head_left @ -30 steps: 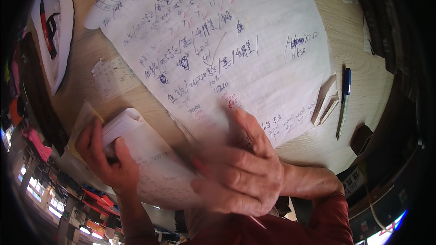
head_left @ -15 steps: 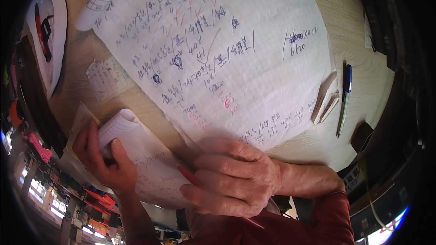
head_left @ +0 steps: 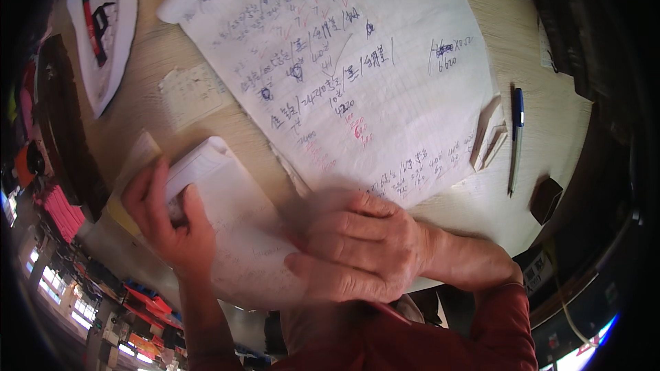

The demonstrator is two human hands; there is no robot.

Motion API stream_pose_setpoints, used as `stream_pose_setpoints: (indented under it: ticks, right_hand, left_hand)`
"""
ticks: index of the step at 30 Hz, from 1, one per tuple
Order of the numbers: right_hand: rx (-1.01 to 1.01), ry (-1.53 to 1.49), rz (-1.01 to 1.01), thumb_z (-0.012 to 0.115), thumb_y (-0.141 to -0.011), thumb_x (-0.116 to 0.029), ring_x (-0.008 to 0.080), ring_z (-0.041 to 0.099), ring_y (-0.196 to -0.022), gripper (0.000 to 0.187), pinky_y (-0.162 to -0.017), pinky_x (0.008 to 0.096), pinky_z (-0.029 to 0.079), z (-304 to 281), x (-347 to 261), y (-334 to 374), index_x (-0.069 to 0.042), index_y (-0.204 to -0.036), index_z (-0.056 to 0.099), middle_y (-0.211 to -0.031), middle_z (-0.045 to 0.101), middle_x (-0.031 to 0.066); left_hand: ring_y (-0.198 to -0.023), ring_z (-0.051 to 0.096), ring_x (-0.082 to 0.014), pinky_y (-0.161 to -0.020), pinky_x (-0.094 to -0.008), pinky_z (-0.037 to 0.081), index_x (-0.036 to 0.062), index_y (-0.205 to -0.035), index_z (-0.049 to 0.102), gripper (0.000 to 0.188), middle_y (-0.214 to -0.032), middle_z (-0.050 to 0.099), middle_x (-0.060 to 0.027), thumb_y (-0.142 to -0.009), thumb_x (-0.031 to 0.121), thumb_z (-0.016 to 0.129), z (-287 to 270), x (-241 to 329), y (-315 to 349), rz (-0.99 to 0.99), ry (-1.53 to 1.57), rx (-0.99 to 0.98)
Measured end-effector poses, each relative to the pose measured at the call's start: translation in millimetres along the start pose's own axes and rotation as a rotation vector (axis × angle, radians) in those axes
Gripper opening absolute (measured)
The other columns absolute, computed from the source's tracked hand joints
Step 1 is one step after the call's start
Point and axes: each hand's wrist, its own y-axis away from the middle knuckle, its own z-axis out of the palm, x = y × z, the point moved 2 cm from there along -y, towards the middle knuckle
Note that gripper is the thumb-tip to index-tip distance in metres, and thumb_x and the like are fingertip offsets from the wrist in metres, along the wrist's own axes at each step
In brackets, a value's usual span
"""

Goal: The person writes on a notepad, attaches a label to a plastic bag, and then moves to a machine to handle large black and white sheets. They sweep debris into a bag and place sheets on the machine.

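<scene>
My left hand (head_left: pixel 172 223) curls round the rolled-back pages at the top of a white notepad (head_left: pixel 240 268), with the fingers on the outer side and the thumb bent inward. Faint handwriting covers part of that pad. Over its right edge is my right hand (head_left: pixel 364 247), its fingertips smeared by motion, closed on a slim red pen. Only a blurred bit of the pen shows by the fingers, and its rear end sticks out below the hand. Beyond both hands lies a large gridded sheet (head_left: pixel 405 117) with blue writing, red figures and red ticks.
Right of the sheet lies a blue-capped pen (head_left: pixel 516 134), beside a folded paper piece (head_left: pixel 487 139). A dark block (head_left: pixel 546 200) sits near the table's right edge. At far left, a white tray (head_left: pixel 124 20) holds a red-and-black tool (head_left: pixel 93 27). A small written slip (head_left: pixel 196 96) lies nearby.
The view has shifted slightly, so the table things sit a little differently. My right hand still grips the red pen, moving and blurred. My left hand keeps its hold on the rolled pages.
</scene>
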Motion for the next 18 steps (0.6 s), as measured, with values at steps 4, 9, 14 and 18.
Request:
stream_pose_setpoints:
  ticks: [4,9,14,18]
  right_hand:
    - [0.017,0.055,-0.047,0.076,-0.083,-0.02,0.0229,0.065,-0.08,0.031,-0.082,0.0406,0.055,1.5,0.5,-6.0,0.0,-0.106,0.072,-0.084,0.063,0.0064]
    - [-0.024,0.232,-0.022,0.075,-0.086,-0.019,0.0255,0.067,-0.09,0.033,-0.087,0.0437,0.056,-26.0,-12.9,-0.9,-0.002,-0.114,0.069,-0.09,0.066,0.007]
    - [0.155,0.587,0.281,0.067,-0.085,0.002,0.0402,0.067,-0.101,0.041,-0.092,0.0508,0.054,-82.8,-43.0,48.2,0.002,-0.126,0.062,-0.109,0.068,0.0196]
    - [-0.023,0.693,0.262,0.069,-0.085,-0.001,0.044,0.057,-0.123,0.05,-0.105,0.0555,0.046,-73.7,-48.2,85.4,0.0,-0.133,0.057,-0.133,0.059,0.0232]
  left_hand:
    - [-0.111,0.057,-0.0338,-0.096,-0.0464,0.047,0.0049,-0.131,0.065,0.04,-0.123,0.059,-0.016,-0.092,0.01,0.073,-2.2,2.9,-1.6,0.016,-0.043,0.03]
    - [-0.109,0.057,-0.0338,-0.096,-0.0473,0.047,0.0087,-0.125,0.069,0.038,-0.12,0.06,-0.0113,-0.088,0.01,0.077,-0.8,3.1,-4.9,0.055,-0.008,0.106]
    - [-0.109,0.057,-0.0344,-0.096,-0.0488,0.046,0.0124,-0.121,0.068,0.033,-0.118,0.062,-0.0092,-0.09,0.014,0.076,-4.5,2.3,-8.8,0.048,-0.007,0.091]
    - [-0.11,0.057,-0.0344,-0.096,-0.0485,0.046,0.0115,-0.118,0.065,0.026,-0.117,0.063,-0.0111,-0.093,0.016,0.073,-19.2,5.1,-13.6,0.036,0.017,-0.017]
